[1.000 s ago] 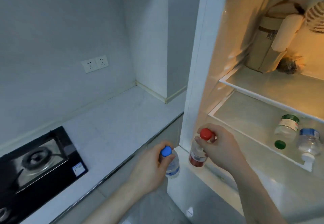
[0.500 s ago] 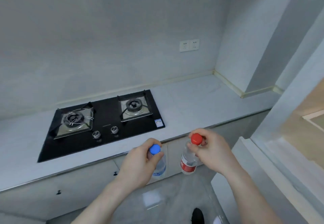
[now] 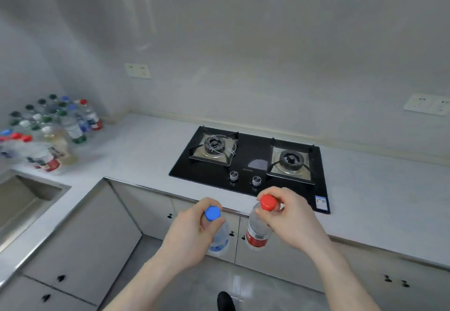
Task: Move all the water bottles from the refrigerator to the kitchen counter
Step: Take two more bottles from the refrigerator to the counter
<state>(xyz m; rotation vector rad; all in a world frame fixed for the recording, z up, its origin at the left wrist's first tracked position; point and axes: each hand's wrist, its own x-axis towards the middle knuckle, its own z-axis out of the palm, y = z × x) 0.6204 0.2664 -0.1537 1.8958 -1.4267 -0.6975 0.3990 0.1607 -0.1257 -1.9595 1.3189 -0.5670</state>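
My left hand (image 3: 192,232) grips the neck of a clear water bottle with a blue cap (image 3: 220,239), hanging upright over the floor. My right hand (image 3: 292,220) pinches the neck of a water bottle with a red cap and red label (image 3: 257,234) beside it. Both bottles hang in front of the counter's front edge, below the stove. Several water bottles (image 3: 48,128) with green, blue and red caps stand grouped on the kitchen counter (image 3: 136,150) in the far left corner. The refrigerator is out of view.
A black two-burner gas stove (image 3: 250,164) is set into the counter straight ahead. A sink (image 3: 22,201) lies at the left. Grey cabinet doors (image 3: 80,237) run under the counter. Wall sockets (image 3: 137,70) sit above it. A dark shoe tip (image 3: 225,299) shows on the floor.
My view has swung left from the refrigerator to the counter corner. The stove now sits centre and the group of bottles and the sink have come into sight. Both hands keep their bottles.
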